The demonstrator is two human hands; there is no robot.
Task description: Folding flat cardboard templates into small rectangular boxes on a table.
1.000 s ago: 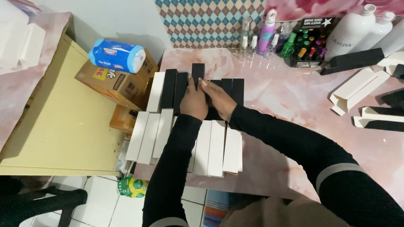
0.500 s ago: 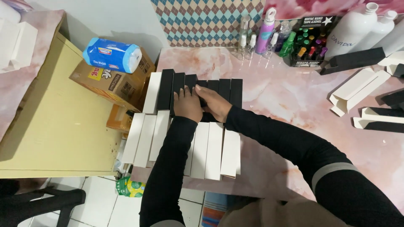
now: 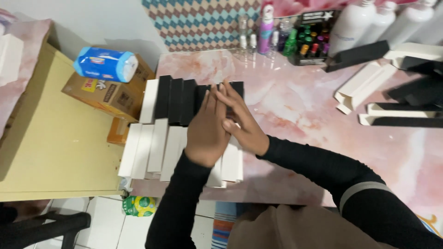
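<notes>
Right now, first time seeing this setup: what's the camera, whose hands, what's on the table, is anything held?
There is no machine here. One camera sits on a person's head and looks down at their own two bare hands, in black long sleeves.

The left hand and right hand lie flat, side by side, over rows of long narrow cartons on a pink marbled table: black cartons in the far row, white cartons in the near row. The hands press on them; neither grips anything.

To the right lie more loose cartons, some unfolded. At the back stand spray bottles and a display box of small coloured bottles. On the left, a blue tissue pack rests on a brown cardboard box.
</notes>
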